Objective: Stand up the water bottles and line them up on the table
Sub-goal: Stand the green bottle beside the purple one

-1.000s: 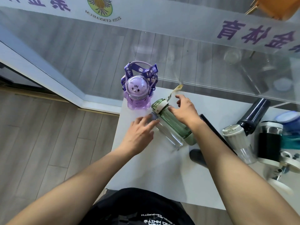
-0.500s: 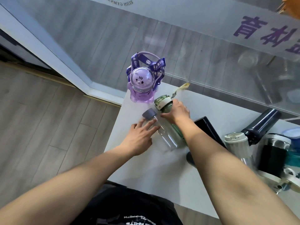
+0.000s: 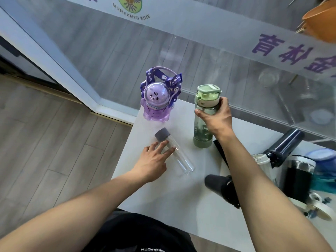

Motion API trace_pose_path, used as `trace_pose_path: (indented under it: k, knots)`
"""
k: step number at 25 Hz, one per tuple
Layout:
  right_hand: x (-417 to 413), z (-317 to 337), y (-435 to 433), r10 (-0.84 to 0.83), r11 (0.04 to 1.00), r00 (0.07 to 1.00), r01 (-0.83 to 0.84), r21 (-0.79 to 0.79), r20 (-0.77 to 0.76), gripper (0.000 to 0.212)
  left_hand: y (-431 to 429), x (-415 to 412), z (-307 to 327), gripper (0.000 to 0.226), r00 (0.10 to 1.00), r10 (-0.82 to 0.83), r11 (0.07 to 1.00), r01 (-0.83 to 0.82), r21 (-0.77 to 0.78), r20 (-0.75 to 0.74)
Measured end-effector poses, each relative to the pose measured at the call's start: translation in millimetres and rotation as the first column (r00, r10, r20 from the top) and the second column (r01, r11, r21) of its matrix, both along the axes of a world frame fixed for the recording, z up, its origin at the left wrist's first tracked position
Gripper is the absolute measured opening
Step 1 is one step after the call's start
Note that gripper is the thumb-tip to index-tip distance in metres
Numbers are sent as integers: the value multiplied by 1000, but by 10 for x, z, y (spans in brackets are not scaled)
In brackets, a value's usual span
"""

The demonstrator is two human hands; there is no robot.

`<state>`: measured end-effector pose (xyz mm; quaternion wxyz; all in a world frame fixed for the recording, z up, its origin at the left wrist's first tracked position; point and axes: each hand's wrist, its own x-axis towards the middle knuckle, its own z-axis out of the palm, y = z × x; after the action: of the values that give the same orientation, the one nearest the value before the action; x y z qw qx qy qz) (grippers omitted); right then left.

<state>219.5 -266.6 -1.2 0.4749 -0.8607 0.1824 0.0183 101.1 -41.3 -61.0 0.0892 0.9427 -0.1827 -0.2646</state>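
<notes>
Nearest the body, a black tumbler with a dark lid [image 3: 221,186] lies on its side on the white surface [image 3: 163,200], partly under the right forearm. Just beyond, the left hand [image 3: 154,160] rests open, fingers spread on a clear slim bottle with a grey cap [image 3: 172,151] that lies flat and is not gripped. Off to the right, a dark navy flask [image 3: 283,145] and a white-lidded clear bottle [image 3: 261,160] lie tipped among other clutter. Further out, the right hand [image 3: 216,120] is wrapped around a tall translucent green bottle with a pale green flip lid [image 3: 204,115], which stands upright on its base. At the far corner, a purple cartoon-animal bottle with a printed strap [image 3: 156,104] stands too.

Risk here, as I read it: the clear bottle is round and only pressed down (no real grip), so it could roll toward the left edge; the right forearm could also nudge the black tumbler.

Writing: the strap shows "ce day"; the glass beyond reads, mirrored, "ZIJIN GYMNASIUM" as best I can tell, plus purple Chinese characters.
</notes>
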Motion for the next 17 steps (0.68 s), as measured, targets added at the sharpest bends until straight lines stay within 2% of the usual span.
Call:
trace_pose_path:
  k: [6,17]
  knots:
    - [-42,4,101,-39,988,993,22,154,112,79,1,-31,13,76,1000,3,1000,-3,11,-17]
    - [-170,-1,118,-8,997,988,-5,80,156,69,-86,-71,-26,77,998,53,998,-53,17,-18]
